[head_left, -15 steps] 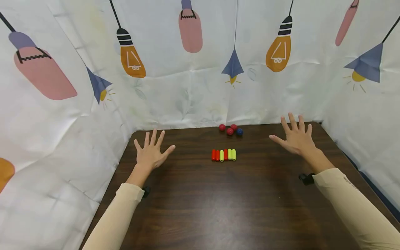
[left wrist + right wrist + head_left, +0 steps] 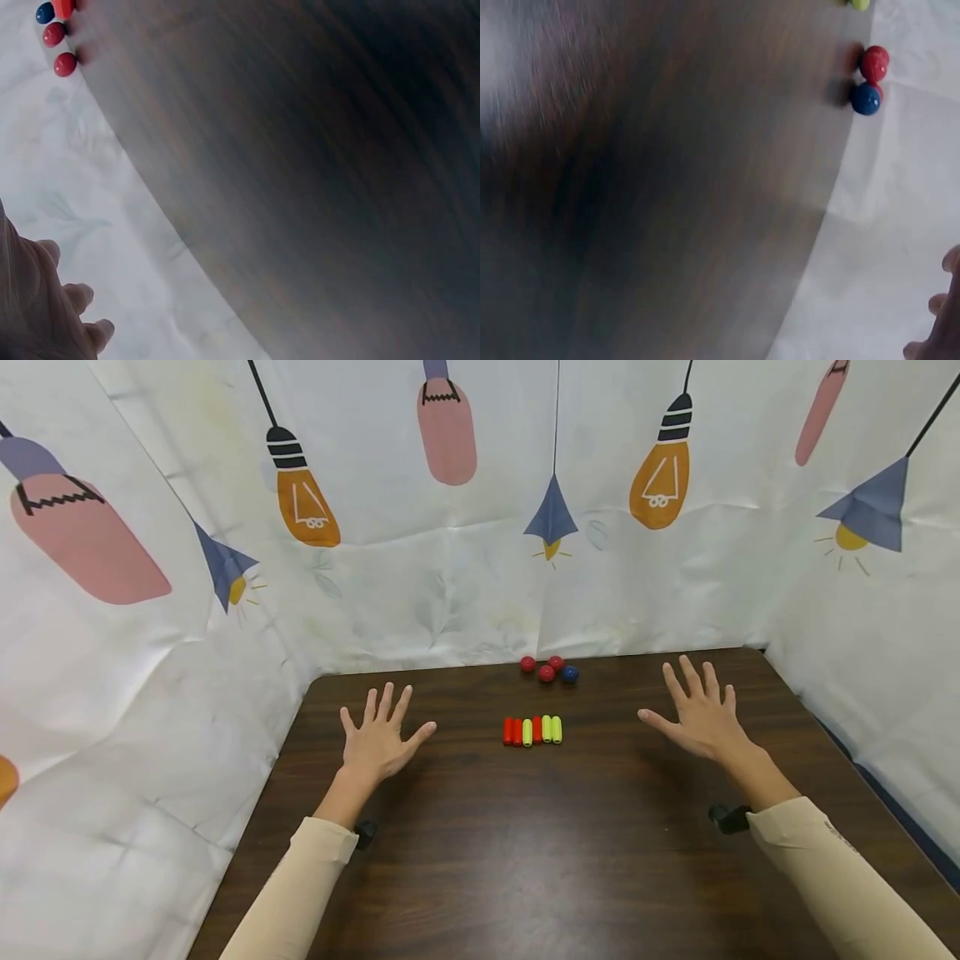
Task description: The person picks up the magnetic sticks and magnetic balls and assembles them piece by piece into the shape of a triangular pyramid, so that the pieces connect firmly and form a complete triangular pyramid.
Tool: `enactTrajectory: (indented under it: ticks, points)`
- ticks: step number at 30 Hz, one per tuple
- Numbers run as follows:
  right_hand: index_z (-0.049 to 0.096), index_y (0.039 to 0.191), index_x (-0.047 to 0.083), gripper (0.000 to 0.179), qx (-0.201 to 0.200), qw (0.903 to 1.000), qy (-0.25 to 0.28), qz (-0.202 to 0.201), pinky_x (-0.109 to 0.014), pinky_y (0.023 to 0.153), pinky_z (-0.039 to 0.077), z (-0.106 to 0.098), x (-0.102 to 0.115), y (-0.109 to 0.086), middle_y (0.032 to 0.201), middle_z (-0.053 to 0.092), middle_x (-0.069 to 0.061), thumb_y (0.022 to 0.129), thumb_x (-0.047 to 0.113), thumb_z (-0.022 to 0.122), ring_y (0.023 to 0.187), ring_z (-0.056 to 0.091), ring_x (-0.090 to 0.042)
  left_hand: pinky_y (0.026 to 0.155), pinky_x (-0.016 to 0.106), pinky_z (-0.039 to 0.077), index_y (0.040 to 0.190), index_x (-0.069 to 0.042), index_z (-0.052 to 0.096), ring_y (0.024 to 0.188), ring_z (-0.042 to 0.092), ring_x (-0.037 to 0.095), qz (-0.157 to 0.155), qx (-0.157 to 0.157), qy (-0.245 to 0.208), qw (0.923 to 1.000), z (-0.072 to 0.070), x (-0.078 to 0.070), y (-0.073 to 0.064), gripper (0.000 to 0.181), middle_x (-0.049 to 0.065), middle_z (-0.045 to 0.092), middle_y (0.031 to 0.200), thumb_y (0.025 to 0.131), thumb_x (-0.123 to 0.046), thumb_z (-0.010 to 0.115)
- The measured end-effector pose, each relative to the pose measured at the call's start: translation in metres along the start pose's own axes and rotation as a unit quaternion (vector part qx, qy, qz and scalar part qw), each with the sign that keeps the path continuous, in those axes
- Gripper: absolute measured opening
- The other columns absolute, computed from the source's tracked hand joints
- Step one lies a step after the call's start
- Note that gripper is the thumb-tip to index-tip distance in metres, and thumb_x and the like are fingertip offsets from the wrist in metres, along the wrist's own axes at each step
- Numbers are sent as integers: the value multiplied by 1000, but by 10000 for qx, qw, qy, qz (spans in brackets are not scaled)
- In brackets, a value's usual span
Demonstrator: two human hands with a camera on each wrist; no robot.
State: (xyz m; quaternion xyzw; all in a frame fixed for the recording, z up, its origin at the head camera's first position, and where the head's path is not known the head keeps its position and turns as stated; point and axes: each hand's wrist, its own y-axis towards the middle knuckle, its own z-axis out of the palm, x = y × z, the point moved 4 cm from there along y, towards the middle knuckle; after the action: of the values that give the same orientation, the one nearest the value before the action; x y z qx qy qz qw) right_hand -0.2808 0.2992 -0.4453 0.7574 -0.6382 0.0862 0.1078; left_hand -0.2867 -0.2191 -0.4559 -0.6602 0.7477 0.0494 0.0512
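My left hand (image 2: 375, 748) is held over the left side of the dark wooden table with its fingers spread and nothing in it. Over the right side hovers my right hand (image 2: 705, 724), also spread and holding nothing. Between them, nearer the far edge, lies a side-by-side row of small cylinders, red ones (image 2: 517, 732) mixed with yellow-green ones (image 2: 547, 729). Behind that row sit three red balls (image 2: 546, 673) and one blue ball (image 2: 570, 674). The right wrist view also catches the blue ball (image 2: 866, 99), far from the fingertips (image 2: 937, 303).
The brown tabletop (image 2: 517, 843) reaches back to a white cloth (image 2: 465, 585) printed with lamps and bulbs, which hangs along the back and both sides. A dark wrist device (image 2: 729, 818) shows at the right cuff, another (image 2: 365, 835) at the left.
Both hands have come back a little towards me, and the left one has also shifted right. The head view has turned slightly. The balls and cylinders keep their places.
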Motion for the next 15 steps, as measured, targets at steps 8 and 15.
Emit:
enactTrajectory:
  ticks: [8,15]
  points:
    - [-9,165,21,97,119,9985,525,-57,-83,111,0,18,17,-6,172,-14,-16,99,68,46,154,-12,-56,117,75,-10,163,-37,-8,161,-7,37,60,-184,-550,9983,10,-13,2,89,6,-7,174,95,-83,25]
    - [-7,165,19,95,193,9937,1100,-126,-83,109,5,36,35,-1,171,-10,-20,101,62,48,152,-2,-59,119,75,-4,164,-38,-6,160,0,39,39,-284,-1102,9935,16,-24,2,83,10,-1,174,98,-78,26]
